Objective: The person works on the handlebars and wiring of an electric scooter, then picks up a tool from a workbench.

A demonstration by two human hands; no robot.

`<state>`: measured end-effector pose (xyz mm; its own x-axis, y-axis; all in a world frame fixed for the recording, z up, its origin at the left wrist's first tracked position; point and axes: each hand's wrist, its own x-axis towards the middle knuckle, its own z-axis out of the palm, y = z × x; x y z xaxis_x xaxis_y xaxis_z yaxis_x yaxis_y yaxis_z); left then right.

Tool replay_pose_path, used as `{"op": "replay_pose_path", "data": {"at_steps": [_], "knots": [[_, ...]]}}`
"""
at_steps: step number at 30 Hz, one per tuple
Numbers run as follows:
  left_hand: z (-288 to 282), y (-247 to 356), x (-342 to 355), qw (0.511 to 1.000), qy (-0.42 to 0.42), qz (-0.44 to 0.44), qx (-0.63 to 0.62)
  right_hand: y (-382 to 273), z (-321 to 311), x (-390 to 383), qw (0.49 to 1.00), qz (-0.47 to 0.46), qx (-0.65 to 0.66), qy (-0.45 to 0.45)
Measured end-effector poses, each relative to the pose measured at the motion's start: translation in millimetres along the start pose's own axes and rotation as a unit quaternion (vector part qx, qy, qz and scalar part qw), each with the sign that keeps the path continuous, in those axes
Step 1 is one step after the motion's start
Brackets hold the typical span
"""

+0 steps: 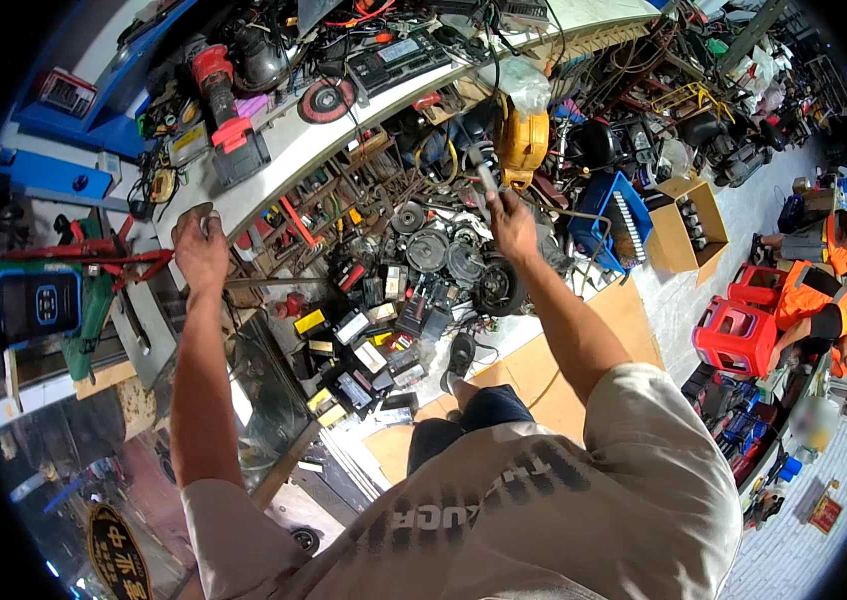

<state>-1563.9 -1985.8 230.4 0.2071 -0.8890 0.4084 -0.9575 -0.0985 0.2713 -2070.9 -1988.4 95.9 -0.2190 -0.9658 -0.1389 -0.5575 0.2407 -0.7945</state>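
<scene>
A: What's the right hand (511, 226) got?
B: Fingers curled snugly round a pale cylinder (485, 178), upper centre of frame, beside a yellow casing (523, 148). Left hand (201, 250), left of frame: fingers bent by the workbench (283, 156), can't tell if gripping anything.

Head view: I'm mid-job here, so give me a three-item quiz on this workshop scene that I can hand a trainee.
1. True or false: the open cardboard box stands to the right of the blue crate in the picture.
2. Multiple choice: what colour are the plastic stools beside the people in orange? A green, B red, C white.
3. Short answer: which hand grips the pale cylindrical object near the yellow case?

Key: 1 true. 2 B, red. 3 The right hand; the left hand is by the edge of the white bench.
</scene>
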Motion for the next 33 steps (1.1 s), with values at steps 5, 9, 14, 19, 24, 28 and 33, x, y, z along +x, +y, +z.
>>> {"op": "replay_pose_path", "data": {"at_steps": [5, 9, 14, 19, 24, 28, 33], "knots": [[41.8, -7.0, 18.6, 0.985, 0.042, 0.048, 0.157, -44.5, 10.0, 104.5, 0.995, -0.043, -0.094, 0.008], [40.7, -6.4, 21.8, 0.985, 0.030, 0.062, 0.160, -57.7, 31.6, 177.1, 0.980, -0.102, -0.168, 0.001], [46.4, -9.7, 27.1, 0.989, 0.004, 0.045, 0.141, -40.1, 56.2, 243.2, 0.944, -0.170, -0.276, 0.061], [42.2, -9.2, 26.2, 0.986, -0.044, -0.006, 0.164, -50.9, 56.0, 255.7, 0.923, -0.114, -0.365, 0.041], [52.1, -33.3, 20.2, 0.978, 0.006, 0.007, 0.208, -77.1, 47.8, 213.1, 0.945, -0.101, -0.304, 0.065], [71.0, -92.2, 20.2, 0.955, -0.013, 0.076, 0.285, -54.1, 34.7, 151.6, 0.975, -0.156, -0.103, 0.121], [60.8, -127.8, 27.7, 0.962, -0.019, 0.069, 0.263, 81.2, 133.4, 70.8, 0.995, 0.061, -0.020, 0.075]]}}
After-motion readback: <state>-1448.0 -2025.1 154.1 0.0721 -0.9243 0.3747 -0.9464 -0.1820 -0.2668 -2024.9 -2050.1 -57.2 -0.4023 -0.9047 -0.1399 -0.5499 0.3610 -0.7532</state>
